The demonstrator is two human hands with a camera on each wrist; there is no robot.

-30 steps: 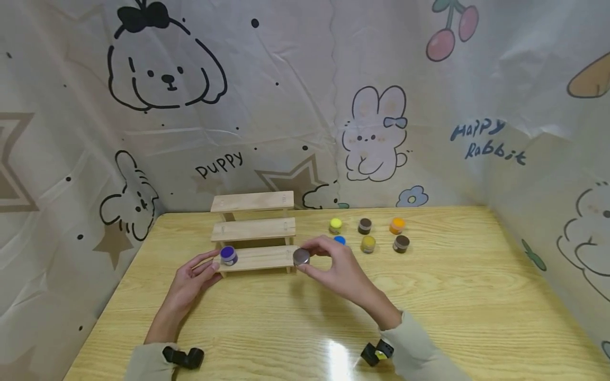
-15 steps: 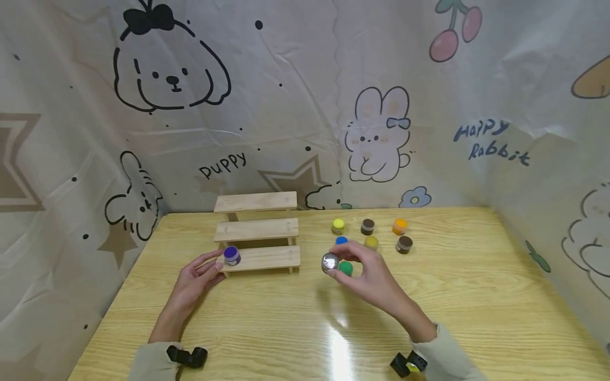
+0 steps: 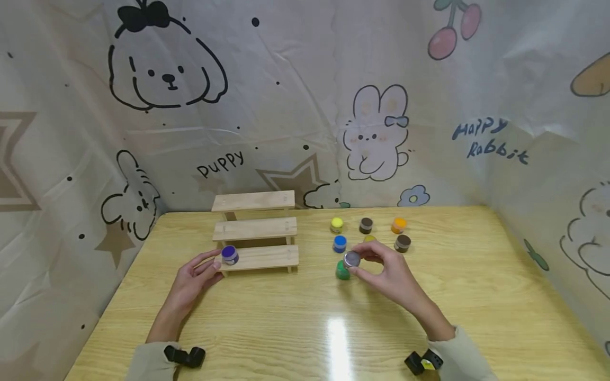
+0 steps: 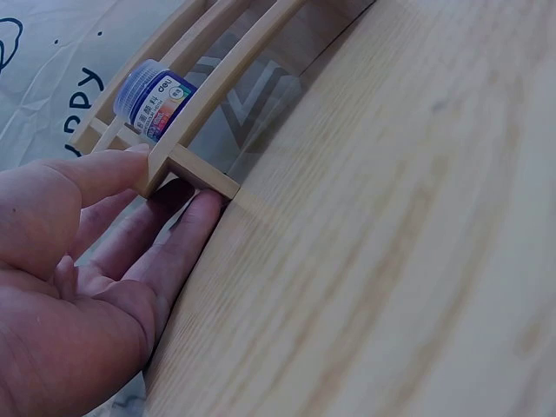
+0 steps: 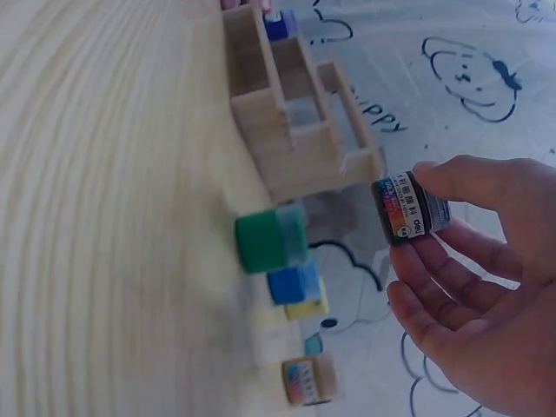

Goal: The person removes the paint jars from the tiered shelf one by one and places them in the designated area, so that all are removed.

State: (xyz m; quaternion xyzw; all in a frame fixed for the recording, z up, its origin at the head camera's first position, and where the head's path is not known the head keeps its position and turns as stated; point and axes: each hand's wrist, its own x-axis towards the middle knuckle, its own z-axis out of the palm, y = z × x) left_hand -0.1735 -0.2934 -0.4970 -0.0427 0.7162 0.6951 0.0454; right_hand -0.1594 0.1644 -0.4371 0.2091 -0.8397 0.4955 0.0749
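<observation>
My left hand (image 3: 193, 280) grips the left end of the lowest step of a three-tier wooden stand (image 3: 267, 256), thumb on top and fingers below in the left wrist view. Near that thumb, a purple paint jar (image 3: 230, 255) stands on the step, its label visible on the jar (image 4: 158, 100). Over to the right, my right hand (image 3: 393, 272) pinches a dark paint jar (image 5: 404, 208) with a clear lid between thumb and fingers, held up off the table. In the head view this jar slightly overlaps a green paint jar (image 3: 342, 271) standing on the table.
Behind my right hand stand more paint jars: a blue jar (image 3: 340, 243), yellow jar (image 3: 337, 225), orange jar (image 3: 398, 225), brown jar (image 3: 366, 225), dark brown jar (image 3: 402, 243) and a mostly hidden ochre jar (image 3: 369, 239). A printed cloth (image 3: 295, 106) borders the table.
My right hand has carried the dark paint jar rightward from the stand's right end to beside the green jar. My left hand keeps its grip on the stand.
</observation>
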